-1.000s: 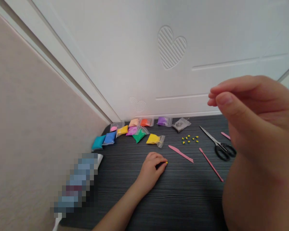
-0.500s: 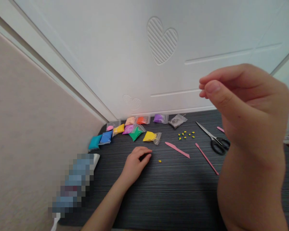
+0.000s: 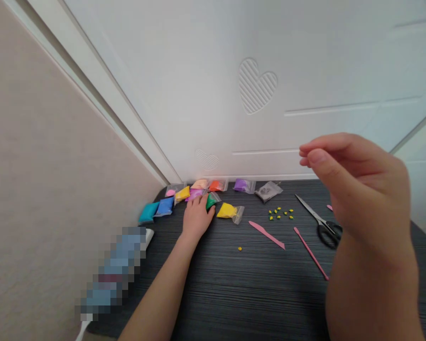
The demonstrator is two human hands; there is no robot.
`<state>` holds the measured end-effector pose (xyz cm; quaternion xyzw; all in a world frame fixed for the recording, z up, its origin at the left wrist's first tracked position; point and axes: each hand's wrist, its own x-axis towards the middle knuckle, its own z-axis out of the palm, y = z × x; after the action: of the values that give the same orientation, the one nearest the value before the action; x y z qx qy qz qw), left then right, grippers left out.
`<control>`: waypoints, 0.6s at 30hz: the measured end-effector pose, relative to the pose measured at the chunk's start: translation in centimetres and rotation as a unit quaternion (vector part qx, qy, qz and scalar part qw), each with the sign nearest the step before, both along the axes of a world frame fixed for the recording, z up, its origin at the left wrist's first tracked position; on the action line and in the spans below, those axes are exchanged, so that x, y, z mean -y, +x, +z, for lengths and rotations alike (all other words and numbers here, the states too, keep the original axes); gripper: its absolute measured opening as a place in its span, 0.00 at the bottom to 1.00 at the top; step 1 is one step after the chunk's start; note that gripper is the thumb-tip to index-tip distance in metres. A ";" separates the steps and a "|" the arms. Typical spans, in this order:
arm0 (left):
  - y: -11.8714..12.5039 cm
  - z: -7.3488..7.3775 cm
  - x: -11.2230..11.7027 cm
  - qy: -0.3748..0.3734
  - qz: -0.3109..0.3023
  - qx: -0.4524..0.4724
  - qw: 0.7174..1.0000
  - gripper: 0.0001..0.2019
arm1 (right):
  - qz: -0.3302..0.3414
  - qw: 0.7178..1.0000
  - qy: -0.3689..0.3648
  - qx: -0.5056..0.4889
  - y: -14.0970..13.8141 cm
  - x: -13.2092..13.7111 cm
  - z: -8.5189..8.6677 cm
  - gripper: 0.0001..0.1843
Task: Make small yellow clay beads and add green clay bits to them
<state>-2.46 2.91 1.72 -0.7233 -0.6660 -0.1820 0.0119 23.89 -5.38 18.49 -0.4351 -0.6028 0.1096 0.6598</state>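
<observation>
My left hand (image 3: 196, 218) reaches to the row of small clay bags at the back of the dark striped table (image 3: 252, 298). Its fingers and thumb close round the green clay bag (image 3: 210, 201), which mostly hides under the hand. A yellow clay bag (image 3: 227, 210) lies just right of it. A tiny yellow clay ball (image 3: 240, 248) sits alone on the table nearer me. My right hand (image 3: 358, 194) is raised close to the camera, thumb and forefinger pinched together; what they hold, if anything, does not show.
Teal (image 3: 148, 212), blue (image 3: 164, 206), orange (image 3: 215, 185), purple (image 3: 240, 185) and grey (image 3: 268, 191) bags line the back. Several small yellow pieces (image 3: 279, 214), a pink knife tool (image 3: 266, 234), a pink stick (image 3: 310, 253) and scissors (image 3: 323, 226) lie to the right. A white heart-embossed panel rises behind.
My left hand let go of the tiny yellow ball, left it on the table, and moved back and left onto the green bag. My right hand stayed raised and pinched.
</observation>
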 end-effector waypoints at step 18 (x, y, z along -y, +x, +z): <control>6.0 15.2 5.1 0.309 -0.092 0.262 0.910 0.22 | 0.055 0.988 -0.089 0.109 -0.5 -1.0 -0.7 0.04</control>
<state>3.51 -2.20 16.95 -0.6680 -0.4862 -0.5617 0.0431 23.35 -4.39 17.82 -0.4678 -0.6821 0.1510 0.5414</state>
